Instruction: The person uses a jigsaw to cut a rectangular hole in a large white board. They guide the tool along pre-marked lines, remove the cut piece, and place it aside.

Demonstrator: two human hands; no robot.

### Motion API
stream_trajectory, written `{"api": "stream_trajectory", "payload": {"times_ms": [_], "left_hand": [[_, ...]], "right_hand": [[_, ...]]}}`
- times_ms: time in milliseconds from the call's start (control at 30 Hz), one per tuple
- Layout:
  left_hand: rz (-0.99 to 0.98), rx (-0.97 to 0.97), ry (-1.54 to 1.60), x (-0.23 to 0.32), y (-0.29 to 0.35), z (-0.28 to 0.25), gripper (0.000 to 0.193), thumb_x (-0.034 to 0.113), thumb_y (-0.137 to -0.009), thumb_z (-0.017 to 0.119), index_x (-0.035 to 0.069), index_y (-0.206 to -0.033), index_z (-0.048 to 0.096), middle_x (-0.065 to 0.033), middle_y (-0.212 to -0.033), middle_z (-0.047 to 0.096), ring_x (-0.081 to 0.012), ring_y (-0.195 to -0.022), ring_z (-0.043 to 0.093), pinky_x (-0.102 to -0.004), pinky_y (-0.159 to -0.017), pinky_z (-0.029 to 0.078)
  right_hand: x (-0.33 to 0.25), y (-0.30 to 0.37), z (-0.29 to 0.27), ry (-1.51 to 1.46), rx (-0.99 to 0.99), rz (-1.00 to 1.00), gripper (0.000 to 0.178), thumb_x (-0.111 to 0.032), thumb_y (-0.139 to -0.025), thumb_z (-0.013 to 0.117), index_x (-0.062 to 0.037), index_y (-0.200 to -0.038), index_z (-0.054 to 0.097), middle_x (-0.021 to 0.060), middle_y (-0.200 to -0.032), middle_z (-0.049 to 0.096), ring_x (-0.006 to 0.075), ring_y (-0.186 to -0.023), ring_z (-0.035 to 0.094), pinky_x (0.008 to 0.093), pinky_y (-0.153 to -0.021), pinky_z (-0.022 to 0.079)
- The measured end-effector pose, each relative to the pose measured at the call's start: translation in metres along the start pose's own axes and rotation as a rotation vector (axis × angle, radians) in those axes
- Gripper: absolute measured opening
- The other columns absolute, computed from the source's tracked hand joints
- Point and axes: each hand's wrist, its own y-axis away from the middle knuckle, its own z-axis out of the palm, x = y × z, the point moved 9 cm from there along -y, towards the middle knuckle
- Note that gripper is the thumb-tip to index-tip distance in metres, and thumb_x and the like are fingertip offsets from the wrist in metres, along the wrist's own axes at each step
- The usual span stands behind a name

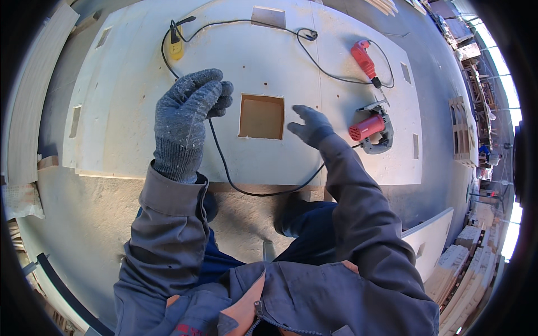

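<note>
A large pale board (213,50) lies before me with a square hole (261,116) cut near its middle. My left hand (190,103), in a grey dusty glove, is raised left of the hole with its fingers curled closed. What they hold, if anything, is hidden; a black cable (224,162) passes behind this hand. My right hand (311,126), gloved too, holds nothing, fingers apart at the hole's right edge. Right of it lies a red and grey jigsaw (371,131) on its side. Beyond that is a red drill (364,59).
A yellow plug connector (176,47) lies at the far left with cable looping across the board. More rectangular cutouts, including one (268,17) at the far edge, show in the board. Long planks (39,95) stand left; a pallet (462,131) and stacked timber (465,274) are right.
</note>
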Motion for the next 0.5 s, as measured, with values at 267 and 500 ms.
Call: {"api": "stream_trajectory", "payload": {"times_ms": [267, 500], "left_hand": [[-0.037, -0.011, 0.048, -0.006, -0.006, -0.012, 0.026, 0.013, -0.100, 0.062, 0.000, -0.122, 0.067, -0.0154, -0.103, 0.075, -0.0211, -0.089, 0.073, -0.0335, -0.081, 0.060], [-0.026, 0.004, 0.001, -0.005, -0.004, -0.028, 0.028, 0.015, -0.102, 0.057, 0.000, -0.124, 0.066, -0.0150, -0.106, 0.074, -0.0233, -0.092, 0.073, -0.0369, -0.083, 0.059]], "right_hand": [[-0.042, -0.074, 0.088, 0.204, -0.356, -0.031, 0.064, -0.044, -0.095, 0.060, -0.0082, -0.146, 0.048, 0.0170, -0.150, 0.048, 0.0338, -0.136, 0.049, 0.0412, -0.115, 0.038], [-0.028, -0.114, 0.122, 0.279, -0.408, 0.105, 0.077, -0.058, -0.096, 0.053, -0.0118, -0.156, 0.036, 0.0124, -0.162, 0.033, 0.0297, -0.150, 0.031, 0.0413, -0.122, 0.028]]}}
